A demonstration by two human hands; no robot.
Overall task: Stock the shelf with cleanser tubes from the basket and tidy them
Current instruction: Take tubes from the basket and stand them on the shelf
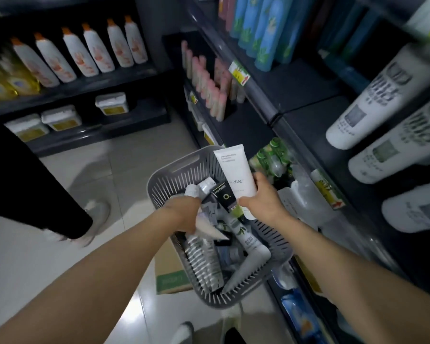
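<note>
Right hand: the right hand (261, 199) is clamped round the lower part of a white cleanser tube (233, 172), thumb on its front. The tube is held upright above the basket, crimped end up, just off the shelf edge.
Left hand: the left hand (184, 212) reaches down into the basket, its fingers curled round a pale tube (209, 228) whose ends show above and below the fist.
Basket: a grey slotted basket (159, 180) sits low between the arms, filled with a jumble of white, grey and black tubes lying at all angles. It rests partly on a cardboard box (169, 271) on the tiled floor.
Shelf: the dark shelf (305, 95) runs along the right. Large white printed tubes (372, 103) stand in a row on it, blurred at the frame's edge.
Nearby stock: pink tubes (209, 88) and blue bottles (258, 28) fill the shelves further along, and white bottles with orange caps (90, 53) line the far rack.
Bystander: a black trouser leg (23, 182) and a pale shoe (97, 214) stand on the left.
</note>
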